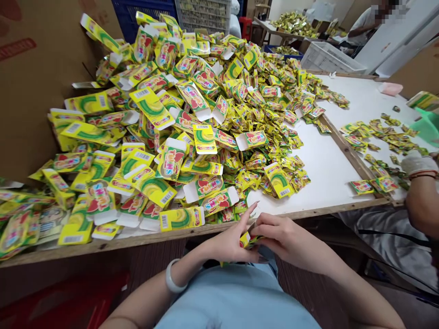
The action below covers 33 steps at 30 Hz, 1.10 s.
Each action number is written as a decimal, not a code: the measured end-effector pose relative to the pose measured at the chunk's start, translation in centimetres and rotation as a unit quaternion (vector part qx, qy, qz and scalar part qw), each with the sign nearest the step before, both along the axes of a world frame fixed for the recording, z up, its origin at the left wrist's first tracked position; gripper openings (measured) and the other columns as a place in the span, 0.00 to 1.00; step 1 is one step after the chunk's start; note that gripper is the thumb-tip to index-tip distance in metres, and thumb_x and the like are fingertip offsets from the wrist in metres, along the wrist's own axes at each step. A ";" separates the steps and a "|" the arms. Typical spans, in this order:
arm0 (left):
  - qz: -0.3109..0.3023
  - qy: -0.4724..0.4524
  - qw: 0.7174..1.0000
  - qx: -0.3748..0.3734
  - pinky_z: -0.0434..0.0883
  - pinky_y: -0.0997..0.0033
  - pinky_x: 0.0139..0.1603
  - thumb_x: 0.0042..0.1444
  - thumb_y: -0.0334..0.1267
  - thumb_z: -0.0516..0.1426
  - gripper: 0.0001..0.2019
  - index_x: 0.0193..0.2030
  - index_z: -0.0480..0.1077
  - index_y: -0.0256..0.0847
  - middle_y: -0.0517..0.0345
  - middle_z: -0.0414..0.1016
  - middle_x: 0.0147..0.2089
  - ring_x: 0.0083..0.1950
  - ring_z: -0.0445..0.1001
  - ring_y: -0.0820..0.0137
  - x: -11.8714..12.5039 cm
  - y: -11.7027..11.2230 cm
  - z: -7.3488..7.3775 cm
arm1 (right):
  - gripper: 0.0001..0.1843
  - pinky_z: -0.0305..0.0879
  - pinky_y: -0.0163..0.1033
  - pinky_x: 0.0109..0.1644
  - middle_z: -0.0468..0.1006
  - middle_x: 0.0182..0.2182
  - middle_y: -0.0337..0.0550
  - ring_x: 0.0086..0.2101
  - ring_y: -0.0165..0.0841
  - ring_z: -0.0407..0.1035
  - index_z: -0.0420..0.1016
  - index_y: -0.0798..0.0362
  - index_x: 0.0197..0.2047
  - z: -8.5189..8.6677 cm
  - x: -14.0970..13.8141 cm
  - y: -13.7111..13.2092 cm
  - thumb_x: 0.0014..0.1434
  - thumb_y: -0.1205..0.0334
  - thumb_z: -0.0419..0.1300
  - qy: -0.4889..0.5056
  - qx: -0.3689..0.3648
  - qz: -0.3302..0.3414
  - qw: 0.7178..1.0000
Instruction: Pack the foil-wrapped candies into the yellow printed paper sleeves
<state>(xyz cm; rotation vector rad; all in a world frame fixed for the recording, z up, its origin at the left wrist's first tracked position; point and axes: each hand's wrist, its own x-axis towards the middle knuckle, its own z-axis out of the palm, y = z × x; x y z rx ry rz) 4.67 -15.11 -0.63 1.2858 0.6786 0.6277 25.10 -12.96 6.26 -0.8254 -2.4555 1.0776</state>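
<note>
Close to my body, at the front edge of the table, my left hand [229, 244] is wrapped round a small yellow and green candy box [244, 240], its index finger stretched upward. The fingers of my right hand [291, 242] are bent over the same box from the other side, so most of it is hidden. Just beyond my hands lies a large heap of open printed cartons [171, 160], many with white flaps sticking out. Small wrapped sweets [247, 119] are mixed into the heap on its right side.
A wooden rim [123, 241] edges the white table [322, 160], and a wooden divider [346, 148] crosses it. At right, a co-worker's gloved hand [418, 164] is near more sweets. A cardboard box [51, 91] stands left; a white crate [329, 57] is behind. Another person sits farther back.
</note>
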 end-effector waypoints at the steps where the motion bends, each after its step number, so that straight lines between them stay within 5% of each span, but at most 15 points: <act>1: -0.001 0.002 1.000 0.004 0.73 0.66 0.44 0.47 0.38 0.69 0.57 0.76 0.38 0.44 0.57 0.76 0.39 0.40 0.76 0.65 0.1 0.0 -0.1 | 0.11 0.73 0.36 0.43 0.77 0.41 0.45 0.39 0.34 0.75 0.77 0.48 0.46 0.0 0.2 -0.2 0.68 0.68 0.54 -0.003 -0.003 0.004 1.000; 6: -0.064 0.011 0.996 -0.068 0.70 0.70 0.37 0.50 0.38 0.68 0.61 0.75 0.24 0.41 0.60 0.72 0.34 0.33 0.71 0.69 -0.1 -0.1 -0.4 | 0.07 0.70 0.32 0.39 0.76 0.37 0.43 0.37 0.30 0.73 0.72 0.50 0.45 -2.0 1.4 -1.1 0.67 0.69 0.56 0.072 0.004 -0.070 0.995; 11: -0.125 0.020 0.989 -0.074 0.70 0.67 0.41 0.47 0.44 0.71 0.66 0.75 0.22 0.42 0.58 0.73 0.36 0.34 0.71 0.68 0.0 -0.1 -0.4 | 0.08 0.68 0.32 0.38 0.78 0.35 0.43 0.34 0.30 0.73 0.75 0.50 0.43 -4.0 2.3 -2.0 0.69 0.68 0.55 0.070 -0.039 -0.040 0.996; 17: -0.163 -0.108 0.964 -0.179 0.65 0.76 0.28 0.48 0.42 0.70 0.67 0.74 0.17 0.49 0.68 0.67 0.30 0.27 0.66 0.74 1.3 0.3 -2.0 | 0.04 0.69 0.32 0.32 0.77 0.34 0.42 0.28 0.27 0.72 0.74 0.50 0.39 -5.3 1.9 -2.9 0.66 0.68 0.59 0.168 -0.088 -0.164 0.968; 23: -0.128 -0.138 0.962 -0.197 0.66 0.76 0.31 0.44 0.40 0.71 0.68 0.74 0.19 0.49 0.66 0.67 0.33 0.30 0.67 0.74 1.4 0.0 -2.9 | 0.09 0.70 0.35 0.40 0.79 0.35 0.45 0.36 0.32 0.74 0.78 0.52 0.40 -4.7 1.6 -2.0 0.68 0.64 0.56 0.128 -0.026 -0.091 0.987; 27: -0.120 -0.066 0.984 -0.112 0.71 0.67 0.41 0.46 0.40 0.70 0.66 0.75 0.20 0.48 0.61 0.72 0.39 0.37 0.72 0.70 1.6 -0.9 -2.9 | 0.15 0.70 0.34 0.44 0.80 0.38 0.46 0.39 0.31 0.75 0.79 0.52 0.44 -3.0 0.9 -1.6 0.72 0.58 0.51 0.081 -0.129 0.031 0.988; 29: -0.105 -0.009 0.994 -0.023 0.72 0.62 0.48 0.49 0.43 0.68 0.62 0.75 0.23 0.47 0.54 0.74 0.46 0.43 0.75 0.66 1.8 -0.7 -2.5 | 0.17 0.70 0.33 0.40 0.80 0.34 0.43 0.35 0.31 0.75 0.79 0.51 0.41 -2.2 0.9 -1.7 0.71 0.54 0.52 0.088 -0.114 0.030 0.989; 31: -0.060 0.055 0.992 0.095 0.70 0.59 0.54 0.53 0.46 0.66 0.54 0.76 0.33 0.46 0.50 0.74 0.51 0.50 0.75 0.62 1.6 0.6 -1.8 | 0.20 0.67 0.33 0.33 0.78 0.28 0.41 0.29 0.31 0.72 0.78 0.49 0.34 -1.3 2.1 -1.5 0.71 0.49 0.51 0.094 -0.014 -0.052 0.994; 33: 0.012 0.147 0.962 0.228 0.68 0.58 0.57 0.58 0.46 0.63 0.39 0.73 0.51 0.45 0.47 0.74 0.54 0.55 0.73 0.59 0.9 3.1 -0.9 | 0.24 0.63 0.36 0.27 0.75 0.23 0.41 0.24 0.32 0.68 0.76 0.48 0.28 -0.5 5.2 -0.9 0.69 0.44 0.51 0.067 0.130 -0.206 0.968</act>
